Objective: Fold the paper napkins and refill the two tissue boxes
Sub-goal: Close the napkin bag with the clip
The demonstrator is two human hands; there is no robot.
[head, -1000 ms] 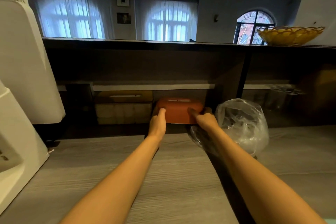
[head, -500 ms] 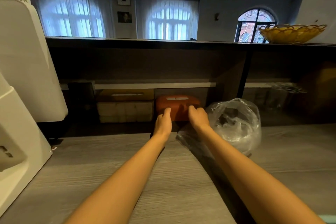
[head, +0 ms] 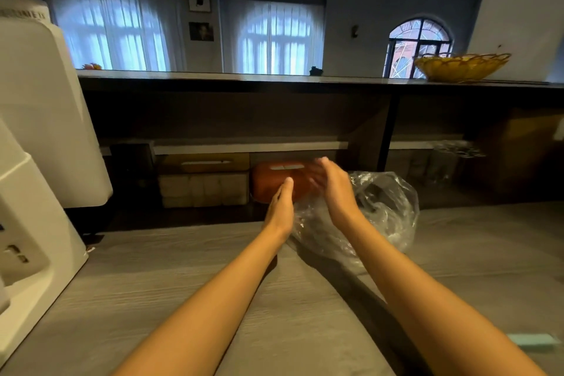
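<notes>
Left hand [head: 280,207]: fingers straight, pointing 12 o'clock. Right hand [head: 334,188]: open, blurred, fingers toward 11 o'clock.

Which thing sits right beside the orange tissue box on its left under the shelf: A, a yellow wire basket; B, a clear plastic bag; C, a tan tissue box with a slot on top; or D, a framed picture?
C: a tan tissue box with a slot on top stands just left of the orange tissue box under the shelf, while the clear plastic bag lies to the right on the counter.
</notes>
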